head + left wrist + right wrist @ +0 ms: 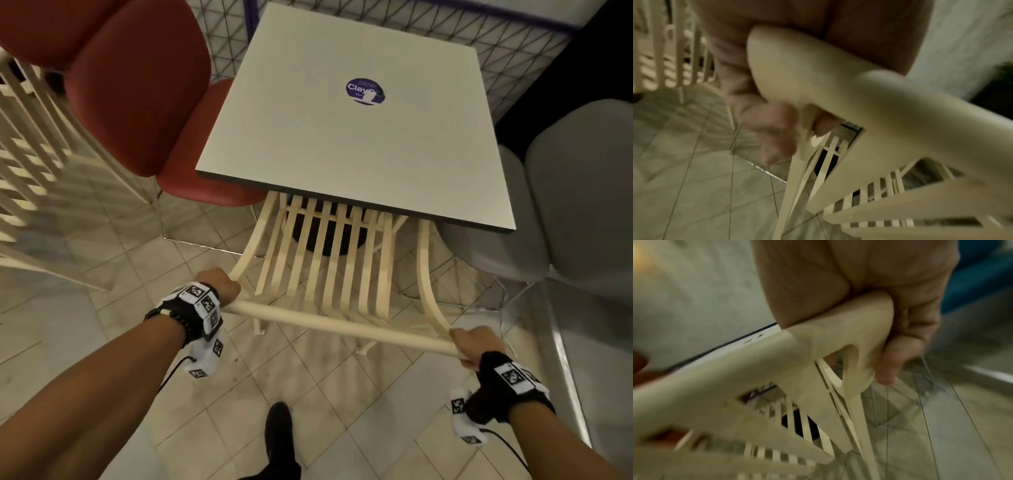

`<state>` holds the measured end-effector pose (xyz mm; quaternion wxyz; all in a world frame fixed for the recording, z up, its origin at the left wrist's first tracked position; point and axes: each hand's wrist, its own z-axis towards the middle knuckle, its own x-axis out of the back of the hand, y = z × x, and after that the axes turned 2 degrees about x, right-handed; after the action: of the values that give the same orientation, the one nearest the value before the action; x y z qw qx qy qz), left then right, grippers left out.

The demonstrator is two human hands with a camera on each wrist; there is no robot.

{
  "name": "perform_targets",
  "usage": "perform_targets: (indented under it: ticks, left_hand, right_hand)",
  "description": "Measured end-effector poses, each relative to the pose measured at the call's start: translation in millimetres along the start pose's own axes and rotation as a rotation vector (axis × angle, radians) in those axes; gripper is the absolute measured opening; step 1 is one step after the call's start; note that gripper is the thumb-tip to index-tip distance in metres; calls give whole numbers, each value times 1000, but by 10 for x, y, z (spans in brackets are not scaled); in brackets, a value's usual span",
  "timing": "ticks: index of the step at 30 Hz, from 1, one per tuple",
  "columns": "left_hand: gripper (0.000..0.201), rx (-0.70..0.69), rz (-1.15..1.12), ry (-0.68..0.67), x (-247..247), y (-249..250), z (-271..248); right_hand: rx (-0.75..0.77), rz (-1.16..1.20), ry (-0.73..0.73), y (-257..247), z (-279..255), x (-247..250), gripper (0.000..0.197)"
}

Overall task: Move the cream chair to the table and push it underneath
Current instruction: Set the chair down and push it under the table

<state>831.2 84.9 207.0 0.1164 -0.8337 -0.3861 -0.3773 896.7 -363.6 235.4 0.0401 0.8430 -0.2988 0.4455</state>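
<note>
The cream slatted chair stands at the near edge of the square grey table, its seat mostly hidden under the tabletop and its back leaning toward me. My left hand grips the left end of the chair's top rail. My right hand grips the rail's right end. In the left wrist view my fingers curl round the rail corner. The right wrist view shows my fingers wrapped round the other corner of the chair.
A red padded chair sits at the table's left side and a grey chair at its right. Another cream slatted chair stands far left. A wire mesh partition runs behind the table. My dark shoe is on the tiled floor.
</note>
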Motion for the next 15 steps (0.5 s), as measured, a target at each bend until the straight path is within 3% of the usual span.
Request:
perform_targets:
  ticks: [2, 4, 6, 9, 13, 15]
  left_hand:
    - [40, -75, 51, 79, 2, 16, -79]
    - [42, -223, 154, 163, -37, 74, -202]
    - [56, -408, 241, 143, -144, 179, -392]
    - [73, -571, 368, 20, -300, 335, -651]
    - [87, -548, 447, 19, -281, 348, -595]
    - [90, -542, 434, 10, -223, 334, -549]
  right_hand:
    - [199, -243, 30, -27, -84, -46, 58]
    - [478, -417, 41, -40, -257, -124, 63]
    - [695, -563, -23, -45, -390, -190, 71]
    - [728, -658, -61, -119, -343, -235, 72]
    - [774, -723, -63, -323, -259, -348, 29]
    - [758, -713, -48, -364, -271, -374, 29]
